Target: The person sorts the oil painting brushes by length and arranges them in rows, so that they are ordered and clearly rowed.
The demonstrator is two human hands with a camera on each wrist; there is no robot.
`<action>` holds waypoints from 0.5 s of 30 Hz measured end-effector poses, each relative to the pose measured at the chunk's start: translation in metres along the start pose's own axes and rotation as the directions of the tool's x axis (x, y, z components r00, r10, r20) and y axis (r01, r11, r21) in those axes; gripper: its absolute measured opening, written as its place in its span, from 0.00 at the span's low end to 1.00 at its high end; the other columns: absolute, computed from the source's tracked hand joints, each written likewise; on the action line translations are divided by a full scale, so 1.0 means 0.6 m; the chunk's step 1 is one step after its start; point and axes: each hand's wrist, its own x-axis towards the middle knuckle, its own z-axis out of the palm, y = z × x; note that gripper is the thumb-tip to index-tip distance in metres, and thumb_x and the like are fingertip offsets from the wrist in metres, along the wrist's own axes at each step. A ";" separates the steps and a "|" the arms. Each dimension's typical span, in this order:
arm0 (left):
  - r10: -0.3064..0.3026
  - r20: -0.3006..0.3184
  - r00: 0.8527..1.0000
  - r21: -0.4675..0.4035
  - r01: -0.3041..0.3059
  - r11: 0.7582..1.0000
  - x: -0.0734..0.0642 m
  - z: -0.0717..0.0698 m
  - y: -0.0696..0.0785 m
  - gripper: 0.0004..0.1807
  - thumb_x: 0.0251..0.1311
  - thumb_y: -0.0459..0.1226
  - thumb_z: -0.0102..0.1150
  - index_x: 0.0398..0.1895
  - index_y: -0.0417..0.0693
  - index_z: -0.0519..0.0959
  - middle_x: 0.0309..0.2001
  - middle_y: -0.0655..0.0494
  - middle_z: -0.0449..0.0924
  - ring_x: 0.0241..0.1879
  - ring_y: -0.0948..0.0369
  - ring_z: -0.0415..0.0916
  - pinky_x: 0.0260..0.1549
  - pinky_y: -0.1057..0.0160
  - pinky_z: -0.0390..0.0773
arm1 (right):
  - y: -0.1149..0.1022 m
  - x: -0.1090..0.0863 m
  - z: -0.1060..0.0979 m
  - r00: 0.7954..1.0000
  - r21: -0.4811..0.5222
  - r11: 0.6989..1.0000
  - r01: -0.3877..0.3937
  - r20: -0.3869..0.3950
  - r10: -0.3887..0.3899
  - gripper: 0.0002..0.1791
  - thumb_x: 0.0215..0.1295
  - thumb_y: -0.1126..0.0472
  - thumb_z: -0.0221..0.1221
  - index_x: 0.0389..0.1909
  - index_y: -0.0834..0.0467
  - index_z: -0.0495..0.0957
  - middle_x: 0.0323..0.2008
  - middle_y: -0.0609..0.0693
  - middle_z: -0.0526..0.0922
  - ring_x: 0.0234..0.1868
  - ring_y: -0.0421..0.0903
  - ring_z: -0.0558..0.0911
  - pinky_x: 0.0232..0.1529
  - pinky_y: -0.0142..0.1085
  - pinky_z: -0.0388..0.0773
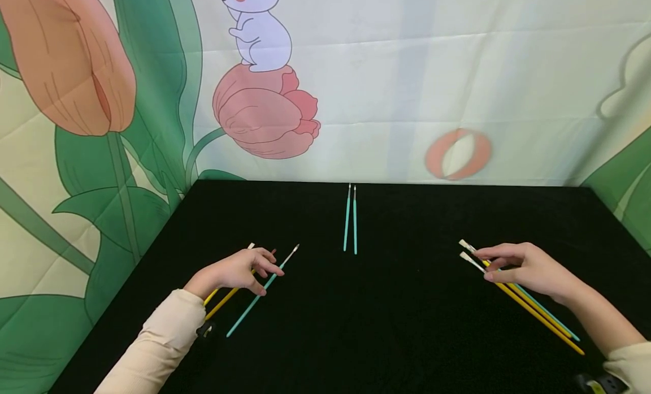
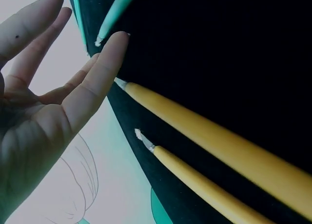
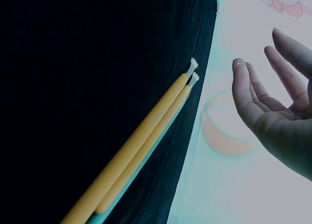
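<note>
Left hand (image 1: 243, 269): thumb and fingers apart, nothing gripped. A teal brush (image 1: 249, 311) lies by its fingertips; contact cannot be confirmed. Two yellow brushes (image 1: 221, 304) lie under the palm side. Right hand (image 1: 534, 269): likewise spread, above two yellow brushes (image 1: 539, 318) and, nearer its wrist, a third, teal-handled brush (image 1: 554, 319). Farther out, between the hands, two teal brushes (image 1: 355, 227) stand apart from both. Recommended handling, as a judgement: pinch one handle at mid-length, avoid the bristles, leave neighbours undisturbed. No brand, label or writing is legible.
</note>
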 end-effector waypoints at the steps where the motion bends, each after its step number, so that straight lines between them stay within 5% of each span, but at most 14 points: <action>1: -0.011 0.001 1.000 -0.007 0.011 1.000 0.000 0.001 0.000 0.22 0.46 0.29 0.66 0.49 0.43 0.79 0.59 0.36 0.60 0.48 0.47 0.72 0.40 0.61 0.77 | 0.002 -0.001 -0.001 1.000 0.000 1.000 0.002 -0.005 -0.002 0.28 0.57 0.59 0.60 0.57 0.68 0.68 0.47 0.63 0.74 0.39 0.42 0.78 0.36 0.38 0.77; 15: -0.046 -0.016 0.999 -0.001 0.046 0.999 0.007 0.008 -0.008 0.25 0.42 0.25 0.66 0.50 0.42 0.78 0.58 0.39 0.61 0.45 0.50 0.70 0.34 0.64 0.77 | 0.037 0.000 -0.014 1.000 0.018 1.000 -0.007 -0.018 0.007 0.29 0.56 0.61 0.61 0.57 0.70 0.67 0.48 0.66 0.72 0.39 0.40 0.78 0.35 0.39 0.78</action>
